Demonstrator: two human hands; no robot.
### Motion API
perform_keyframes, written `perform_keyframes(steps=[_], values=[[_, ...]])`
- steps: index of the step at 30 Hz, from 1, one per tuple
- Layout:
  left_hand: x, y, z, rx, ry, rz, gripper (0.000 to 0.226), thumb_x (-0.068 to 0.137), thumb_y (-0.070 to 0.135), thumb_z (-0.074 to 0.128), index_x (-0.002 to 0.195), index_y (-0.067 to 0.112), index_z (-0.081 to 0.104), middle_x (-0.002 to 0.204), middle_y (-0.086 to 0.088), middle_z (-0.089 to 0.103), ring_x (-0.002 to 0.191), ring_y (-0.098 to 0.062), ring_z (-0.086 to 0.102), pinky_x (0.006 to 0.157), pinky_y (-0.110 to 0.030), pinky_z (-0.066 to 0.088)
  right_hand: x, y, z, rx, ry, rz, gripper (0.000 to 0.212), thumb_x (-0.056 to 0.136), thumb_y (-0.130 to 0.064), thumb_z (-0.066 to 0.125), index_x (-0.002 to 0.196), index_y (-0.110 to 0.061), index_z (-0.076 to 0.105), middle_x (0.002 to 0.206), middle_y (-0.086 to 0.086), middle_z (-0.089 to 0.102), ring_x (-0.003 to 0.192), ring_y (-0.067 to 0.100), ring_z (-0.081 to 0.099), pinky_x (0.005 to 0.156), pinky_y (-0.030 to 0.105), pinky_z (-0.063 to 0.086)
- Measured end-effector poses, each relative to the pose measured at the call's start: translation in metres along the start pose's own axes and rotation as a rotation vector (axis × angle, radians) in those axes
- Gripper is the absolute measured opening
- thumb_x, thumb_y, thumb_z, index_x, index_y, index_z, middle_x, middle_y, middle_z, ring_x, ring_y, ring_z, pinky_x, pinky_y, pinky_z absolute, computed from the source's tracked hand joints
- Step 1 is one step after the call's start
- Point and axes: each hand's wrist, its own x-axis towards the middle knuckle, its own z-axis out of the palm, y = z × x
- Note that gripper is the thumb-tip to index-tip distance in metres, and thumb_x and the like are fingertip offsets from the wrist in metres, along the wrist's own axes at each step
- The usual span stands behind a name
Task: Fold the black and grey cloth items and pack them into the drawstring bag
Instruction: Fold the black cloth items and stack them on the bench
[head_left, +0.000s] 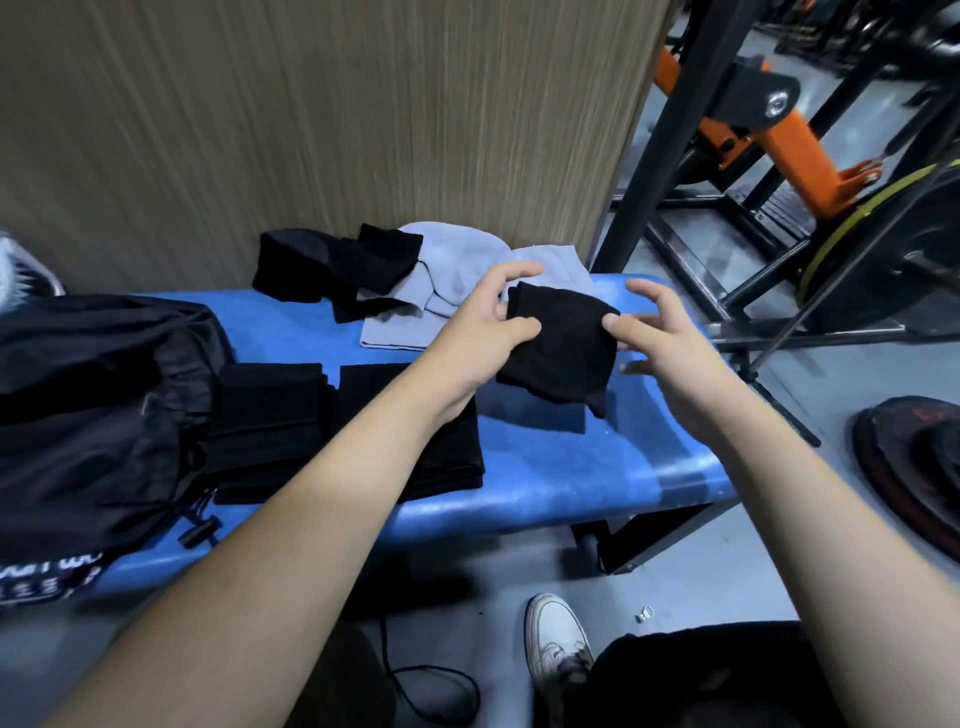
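A small folded black cloth (558, 345) is held above the blue bench (597, 467). My left hand (488, 322) pinches its left edge and my right hand (660, 332) pinches its right corner with the thumb, the other fingers spread. Two folded black cloths (270, 415) lie side by side on the bench under my left forearm. Unfolded grey cloths (452, 275) and a loose black cloth (332, 265) are piled at the back of the bench. The black drawstring bag (88, 405) lies crumpled at the bench's left end, its cord toggle (200, 532) hanging at the front edge.
A wood-grain wall (311, 114) stands behind the bench. Black and orange gym machine frames (769, 119) and a weight plate (909, 467) fill the floor on the right. My white shoe (556, 639) and a black cord (431, 691) are on the floor below.
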Motion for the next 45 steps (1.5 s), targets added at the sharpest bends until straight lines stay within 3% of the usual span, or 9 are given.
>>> perform_keyframes(steps=[6, 10, 16, 21, 24, 31, 36, 40, 45], values=[[-0.030, 0.018, -0.043, -0.039, 0.053, 0.041, 0.046, 0.096, 0.000, 0.053, 0.131, 0.030, 0.055, 0.075, -0.004, 0.067, 0.072, -0.015, 0.064, 0.069, -0.023, 0.051, 0.002, -0.022, 0.032, 0.360, -0.296, 0.059, 0.061, 0.093, -0.006, 0.064, 0.145, -0.030, 0.043, 0.100, 0.007, 0.076, 0.093, 0.021, 0.072, 0.082, 0.033, 0.058], [-0.049, 0.022, -0.071, 0.071, 0.105, 0.039, 0.030, 0.093, 0.000, 0.060, 0.115, 0.020, 0.068, 0.086, -0.001, 0.071, 0.080, -0.012, 0.066, 0.077, -0.024, 0.054, -0.003, -0.033, 0.059, 0.305, -0.357, -0.022, 0.055, 0.089, -0.001, 0.068, 0.131, -0.035, 0.055, 0.095, 0.023, 0.060, 0.090, 0.038, 0.056, 0.084, 0.062, 0.048], [-0.072, 0.012, -0.098, 0.399, 0.140, -0.026, 0.023, 0.086, 0.015, 0.076, 0.106, 0.024, 0.072, 0.115, 0.004, 0.070, 0.107, -0.010, 0.063, 0.097, -0.022, 0.047, -0.021, -0.034, 0.093, 0.074, -0.353, -0.087, 0.035, 0.093, 0.000, 0.063, 0.122, -0.019, 0.059, 0.097, 0.014, 0.056, 0.076, 0.025, 0.050, 0.054, 0.030, 0.040], [-0.088, 0.005, -0.111, 0.566, 0.154, -0.069, 0.027, 0.081, 0.025, 0.081, 0.104, 0.030, 0.069, 0.071, 0.020, 0.055, 0.054, 0.006, 0.050, 0.060, -0.012, 0.037, -0.022, -0.026, 0.109, -0.161, -0.322, -0.109, 0.028, 0.092, -0.008, 0.067, 0.116, -0.022, 0.061, 0.104, 0.005, 0.056, 0.060, 0.010, 0.051, 0.051, 0.024, 0.043], [-0.092, 0.000, -0.115, 0.691, 0.125, -0.095, 0.029, 0.081, 0.030, 0.081, 0.106, 0.033, 0.067, 0.076, 0.020, 0.050, 0.047, 0.009, 0.048, 0.054, -0.010, 0.034, -0.021, -0.020, 0.116, -0.391, -0.317, -0.181, 0.033, 0.091, -0.017, 0.069, 0.120, -0.027, 0.056, 0.112, 0.004, 0.057, 0.063, 0.013, 0.051, 0.062, 0.027, 0.047], [-0.092, -0.004, -0.124, 0.801, 0.110, -0.066, 0.031, 0.085, 0.043, 0.074, 0.113, 0.041, 0.060, 0.102, 0.008, 0.051, 0.067, 0.001, 0.049, 0.067, -0.022, 0.038, -0.019, -0.016, 0.117, -0.581, -0.238, -0.325, 0.036, 0.094, -0.019, 0.065, 0.127, -0.024, 0.051, 0.115, 0.000, 0.051, 0.069, 0.010, 0.052, 0.076, 0.027, 0.042], [-0.092, -0.009, -0.115, 0.921, 0.277, 0.062, 0.039, 0.097, 0.046, 0.054, 0.133, 0.032, 0.050, 0.125, 0.009, 0.038, 0.116, -0.010, 0.043, 0.094, -0.029, 0.038, -0.027, -0.018, 0.121, -0.685, -0.086, -0.547, 0.042, 0.092, -0.037, 0.055, 0.130, -0.019, 0.056, 0.125, -0.003, 0.047, 0.118, 0.020, 0.047, 0.104, 0.034, 0.038], [-0.091, -0.022, -0.100, 1.123, 0.215, 0.227, 0.047, 0.102, 0.038, 0.042, 0.147, 0.023, 0.043, 0.148, 0.011, 0.037, 0.138, -0.011, 0.034, 0.116, -0.032, 0.027, -0.042, -0.015, 0.138, -0.848, -0.210, -0.638, 0.072, 0.089, -0.060, 0.032, 0.146, -0.017, 0.045, 0.151, 0.002, 0.041, 0.142, 0.020, 0.032, 0.117, 0.040, 0.026], [-0.090, -0.037, -0.102, 1.322, 0.054, 0.064, 0.060, 0.104, 0.049, 0.028, 0.159, 0.026, 0.019, 0.165, 0.009, 0.019, 0.152, -0.009, 0.010, 0.124, -0.031, 0.001, -0.037, 0.005, 0.142, -1.070, -0.421, -0.587, 0.096, 0.080, -0.075, 0.014, 0.158, -0.020, 0.019, 0.163, 0.003, 0.020, 0.151, 0.018, 0.012, 0.120, 0.034, 0.009]])
